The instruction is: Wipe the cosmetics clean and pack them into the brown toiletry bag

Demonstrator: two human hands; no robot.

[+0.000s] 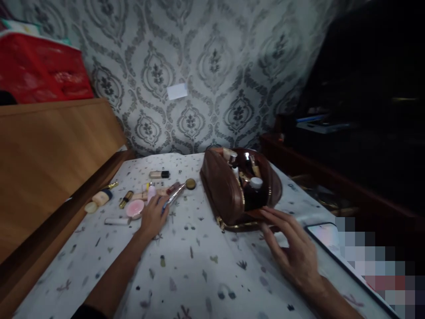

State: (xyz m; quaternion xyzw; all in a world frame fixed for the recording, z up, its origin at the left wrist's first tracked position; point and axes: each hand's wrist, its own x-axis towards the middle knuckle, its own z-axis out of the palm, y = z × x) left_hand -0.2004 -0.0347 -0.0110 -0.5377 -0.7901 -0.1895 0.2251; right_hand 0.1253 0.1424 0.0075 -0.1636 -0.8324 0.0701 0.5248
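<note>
My left hand [154,218] rests among the loose cosmetics, its fingers closed round the lower end of a silver tube [176,193]. A pink round jar [135,208] and a white slim tube [117,221] lie beside it. To the right stands a brown makeup bag [221,186], unzipped at the top, with several bottles and a white-capped container [256,183] inside. My right hand [294,252] pinches the bag's front edge between thumb and fingers.
A small bottle with a black cap [160,174] and a round gold-coloured lid [190,184] lie further back. Near the left edge is a beige bottle [101,198]. A framed screen or mirror [327,235] lies at the right. A wooden board [56,150] borders the left.
</note>
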